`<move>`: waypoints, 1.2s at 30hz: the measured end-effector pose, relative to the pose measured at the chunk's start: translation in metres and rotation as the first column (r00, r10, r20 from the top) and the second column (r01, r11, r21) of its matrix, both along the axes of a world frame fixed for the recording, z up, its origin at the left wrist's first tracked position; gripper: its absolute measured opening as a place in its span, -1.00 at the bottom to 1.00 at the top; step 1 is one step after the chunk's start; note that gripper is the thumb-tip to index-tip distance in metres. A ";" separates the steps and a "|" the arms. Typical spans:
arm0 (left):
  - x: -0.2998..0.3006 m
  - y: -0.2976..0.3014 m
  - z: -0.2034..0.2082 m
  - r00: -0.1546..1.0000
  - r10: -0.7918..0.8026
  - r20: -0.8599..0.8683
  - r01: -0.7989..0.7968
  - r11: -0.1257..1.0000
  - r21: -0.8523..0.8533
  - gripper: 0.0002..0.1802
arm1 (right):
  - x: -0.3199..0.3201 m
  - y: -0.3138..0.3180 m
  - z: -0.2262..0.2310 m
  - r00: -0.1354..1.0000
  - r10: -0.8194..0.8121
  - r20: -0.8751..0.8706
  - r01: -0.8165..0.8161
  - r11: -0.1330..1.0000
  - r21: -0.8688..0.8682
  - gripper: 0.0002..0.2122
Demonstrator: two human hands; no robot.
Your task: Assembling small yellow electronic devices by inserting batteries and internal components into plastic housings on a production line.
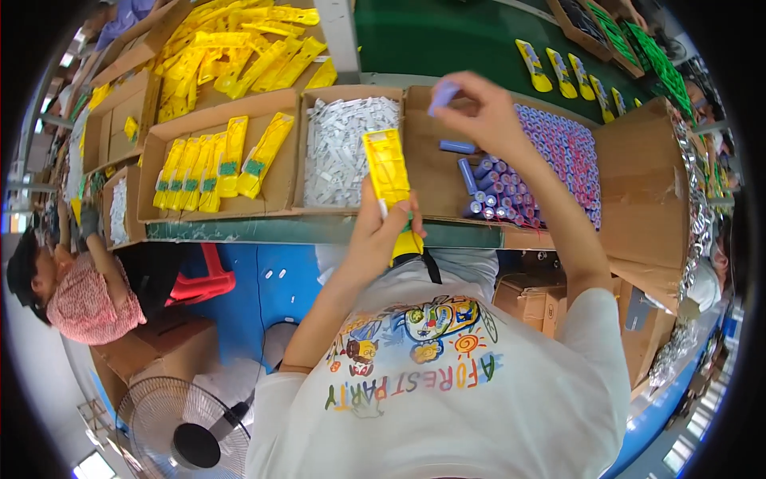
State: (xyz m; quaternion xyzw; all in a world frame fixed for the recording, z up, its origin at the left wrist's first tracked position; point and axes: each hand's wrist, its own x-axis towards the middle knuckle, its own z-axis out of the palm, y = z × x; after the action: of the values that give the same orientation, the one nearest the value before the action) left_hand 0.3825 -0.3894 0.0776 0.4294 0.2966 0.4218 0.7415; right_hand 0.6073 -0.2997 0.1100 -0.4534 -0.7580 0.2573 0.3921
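My left hand (381, 227) is closed round a yellow plastic casing (386, 165), held upright in front of my body with its hollow inner side showing. My right hand (485, 118) is raised over a cardboard box (427, 188), pinching a purple battery cell (443, 96), slightly blurred. Below it in that box lie loose purple battery cells (491, 188) and, on the right, tightly packed upright cells (562, 152). Directly behind the held casing is a box of small white strips (343, 144).
To the left, a cardboard tray (148, 195) holds several yellow casings with green circuit boards (254, 166). Behind it lies a heap of yellow casings (239, 56). More casings (558, 72) lie on the green conveyor (447, 44). A co-worker (92, 295) sits at the left; a fan (183, 431) stands nearby.
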 end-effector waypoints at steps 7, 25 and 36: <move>0.011 -0.002 0.002 1.000 0.017 -0.013 -0.017 0.998 0.058 -0.48 | -0.042 -0.053 0.002 0.945 -0.051 -0.323 -0.016 0.979 -0.201 -0.77; -0.028 -0.002 -0.001 0.992 0.114 0.047 -0.111 0.992 -0.066 -0.51 | -0.097 -0.023 0.010 0.983 0.094 -0.156 -0.174 0.732 -0.659 -0.72; -0.057 0.005 -0.003 0.901 0.354 0.251 -0.249 0.895 -0.370 -0.50 | -0.099 0.080 -0.047 0.764 0.369 0.530 -0.503 0.854 0.131 -0.93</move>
State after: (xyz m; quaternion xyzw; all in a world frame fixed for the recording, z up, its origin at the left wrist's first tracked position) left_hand 0.3251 -0.3846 0.0748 0.1757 0.3057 0.5397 0.7645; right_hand 0.5084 -0.2197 0.0632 -0.2557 -0.9438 0.1157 0.1744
